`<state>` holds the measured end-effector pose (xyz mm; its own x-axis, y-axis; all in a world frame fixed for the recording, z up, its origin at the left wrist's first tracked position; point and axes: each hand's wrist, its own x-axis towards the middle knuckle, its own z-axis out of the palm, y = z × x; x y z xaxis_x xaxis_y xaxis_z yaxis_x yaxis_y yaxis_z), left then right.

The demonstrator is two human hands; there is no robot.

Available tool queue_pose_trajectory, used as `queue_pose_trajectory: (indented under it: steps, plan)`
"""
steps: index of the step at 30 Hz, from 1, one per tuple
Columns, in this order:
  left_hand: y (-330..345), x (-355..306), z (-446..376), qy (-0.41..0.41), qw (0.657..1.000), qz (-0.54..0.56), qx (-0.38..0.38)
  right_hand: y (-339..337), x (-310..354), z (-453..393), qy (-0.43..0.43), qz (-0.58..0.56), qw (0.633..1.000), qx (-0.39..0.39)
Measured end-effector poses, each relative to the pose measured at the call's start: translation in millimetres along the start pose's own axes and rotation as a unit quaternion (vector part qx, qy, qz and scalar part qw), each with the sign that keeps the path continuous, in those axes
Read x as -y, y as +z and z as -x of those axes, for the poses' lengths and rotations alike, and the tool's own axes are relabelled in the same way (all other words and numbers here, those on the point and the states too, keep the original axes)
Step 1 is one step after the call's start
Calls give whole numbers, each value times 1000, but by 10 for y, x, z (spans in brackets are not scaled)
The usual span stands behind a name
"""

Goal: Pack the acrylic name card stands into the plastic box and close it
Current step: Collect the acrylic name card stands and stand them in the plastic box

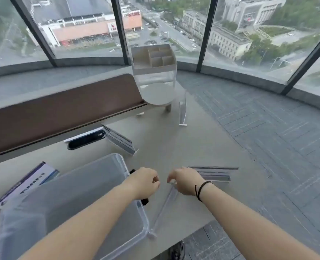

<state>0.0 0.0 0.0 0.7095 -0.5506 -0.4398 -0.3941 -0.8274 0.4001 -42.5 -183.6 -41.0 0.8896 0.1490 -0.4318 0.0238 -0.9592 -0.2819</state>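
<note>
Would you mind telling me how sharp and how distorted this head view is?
Head view: wide-angle bending curves the dark window frames and grey desk edge; lighting is soft daylight without hard shadows; the clear acrylic stand below the right hand is faint; the white organiser looks slightly smeared.

A clear plastic box (91, 186) sat open at the near left of the grey table (183, 147). The left hand (143, 182) hovered loosely curled over the box's right rim. Just right of it, the right hand (184, 182), a black band (200, 189) on its wrist, pinched the far end of a clear acrylic stand (163, 209) lying beside the box. Another stand (214, 173) lay flat just right of that hand. A third (119, 139) stood tilted farther off, and a fourth (183, 111) stood upright near a white organizer (155, 72) at the far end. A printed card (25, 182) lay left of the box.
</note>
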Motion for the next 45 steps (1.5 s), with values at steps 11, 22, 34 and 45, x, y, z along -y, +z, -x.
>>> queue_pose_trajectory:
  steps: [11,22,34,45]
  plan:
    - [293,-176,-173,-95,993,0,72,328,-604,-147,-86,66,994,-6]
    - [535,-260,-466,-117,971,-168,124,389,-1126,187,-24,0,998,-50]
    - [502,-345,-489,-91,962,-227,122,409,-1105,304,-1,2,999,-39]
    - [53,-233,-189,-50,992,-110,-27,-447,-996,442,-15,-40,992,-121]
